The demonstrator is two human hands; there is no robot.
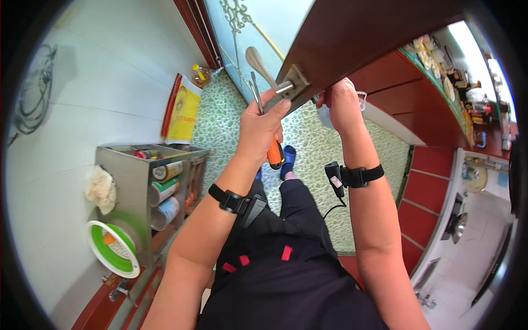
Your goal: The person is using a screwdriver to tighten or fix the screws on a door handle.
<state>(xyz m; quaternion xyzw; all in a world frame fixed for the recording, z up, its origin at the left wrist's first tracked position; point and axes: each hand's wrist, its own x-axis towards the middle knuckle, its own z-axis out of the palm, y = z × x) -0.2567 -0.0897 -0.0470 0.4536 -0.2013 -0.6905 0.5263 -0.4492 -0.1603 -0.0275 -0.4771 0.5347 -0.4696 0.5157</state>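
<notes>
My left hand [257,132] is closed around a screwdriver [274,155] with an orange and black handle; its metal shaft sticks up past my fingers. The thumb and fingertips of that hand also press at the lower end of the metal plate under a silver lever door handle [262,67]. This handle is mounted on a dark brown door [363,33], seen nearly edge-on. On the door's other side, my right hand [342,104] is closed, its fingers curled in by the door edge. A small dark bit shows at its fingertips, too hidden to name.
Left, a metal shelf rack [124,176] holds several cans, with a green and white strainer [114,248] beside it. A yellow and red bag [184,113] leans on the wall near an oil bottle [201,75]. Right are red cabinets [423,181] and a counter [484,220].
</notes>
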